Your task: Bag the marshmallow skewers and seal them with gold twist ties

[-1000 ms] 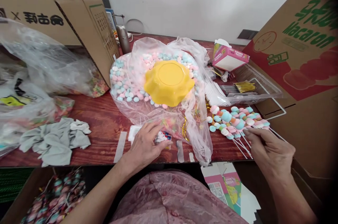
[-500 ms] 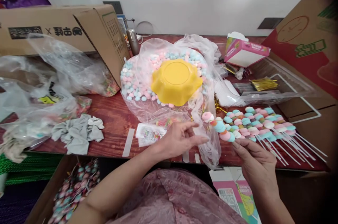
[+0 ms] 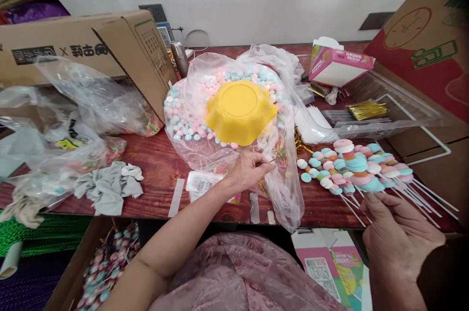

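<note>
Head view: right hand [image 3: 397,233] pinches a marshmallow skewer [image 3: 356,164] (left hand [image 3: 248,171], seemingly a gold twist tie [image 3: 272,161]) that could snag if brushed against piled skewers [image 3: 400,171].

Left hand [image 3: 246,172] nearer the yellow bowl [image 3: 240,109];
it now pinches a thin tie [image 3: 272,161]; the right hand [image 3: 397,228]'s skewer [image 3: 356,164] is farther right of the bowl.

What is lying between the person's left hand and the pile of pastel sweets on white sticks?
In the head view, the loose, bunched part of the clear plastic bag lies between the left hand and the pile of pastel sweets.
</note>
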`<action>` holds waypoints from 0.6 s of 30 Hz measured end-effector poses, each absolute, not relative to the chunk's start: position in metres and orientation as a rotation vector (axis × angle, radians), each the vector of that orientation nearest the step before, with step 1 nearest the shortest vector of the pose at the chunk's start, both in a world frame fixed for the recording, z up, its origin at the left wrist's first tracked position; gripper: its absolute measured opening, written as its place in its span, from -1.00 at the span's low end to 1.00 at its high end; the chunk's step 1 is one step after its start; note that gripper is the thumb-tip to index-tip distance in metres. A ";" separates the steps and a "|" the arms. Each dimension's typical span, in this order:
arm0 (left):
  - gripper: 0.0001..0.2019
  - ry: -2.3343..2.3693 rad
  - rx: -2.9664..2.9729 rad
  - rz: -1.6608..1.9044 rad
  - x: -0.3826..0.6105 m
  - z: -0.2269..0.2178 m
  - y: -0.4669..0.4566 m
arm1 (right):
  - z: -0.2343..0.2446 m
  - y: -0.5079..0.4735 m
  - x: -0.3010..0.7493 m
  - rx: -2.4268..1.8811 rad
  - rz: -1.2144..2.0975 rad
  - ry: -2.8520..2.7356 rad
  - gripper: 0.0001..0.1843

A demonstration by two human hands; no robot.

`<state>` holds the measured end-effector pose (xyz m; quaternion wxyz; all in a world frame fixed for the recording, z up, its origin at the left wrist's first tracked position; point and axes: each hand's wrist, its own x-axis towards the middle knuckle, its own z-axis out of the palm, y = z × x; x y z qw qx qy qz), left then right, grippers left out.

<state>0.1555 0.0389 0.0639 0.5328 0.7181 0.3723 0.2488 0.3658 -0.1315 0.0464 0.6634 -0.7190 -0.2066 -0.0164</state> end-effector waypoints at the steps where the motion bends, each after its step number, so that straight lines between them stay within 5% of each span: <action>1: -0.77 0.863 1.782 0.604 0.156 0.064 0.041 | 0.045 -0.134 0.364 -1.664 -0.014 -0.507 -0.68; 10: -0.79 0.823 2.238 0.895 0.084 0.055 0.042 | 0.036 -0.144 0.338 -1.848 0.137 -0.840 -0.67; 18: -0.66 1.222 1.511 0.998 0.008 0.036 0.040 | 0.054 -0.133 0.308 -1.853 0.318 -1.052 -0.73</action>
